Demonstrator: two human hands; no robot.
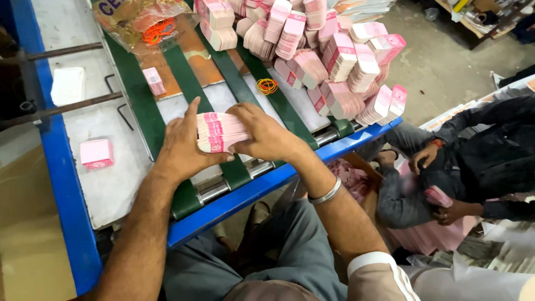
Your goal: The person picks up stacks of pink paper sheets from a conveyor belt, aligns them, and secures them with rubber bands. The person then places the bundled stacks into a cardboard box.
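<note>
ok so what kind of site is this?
Probably a small print-finishing or packing workshop. Both hands square up a stack of pink printed slips on a blue-framed machine with green conveyor belts, bundled stacks piled behind, loose rubber bands beside them.

- The stack of pink paper slips (221, 132) is a thick bundle of thin pink-and-white printed sheets, lying on its side so the layered edges face up.
- It sits between the two hands: the left hand (184, 146) presses its near-left end with the thumb along the bottom edge, and the right hand (266, 135) covers its right end, fingertips curled over the top.
- The sheets are squared together, slightly fanned at the upper edge just beyond the fingers.
</note>
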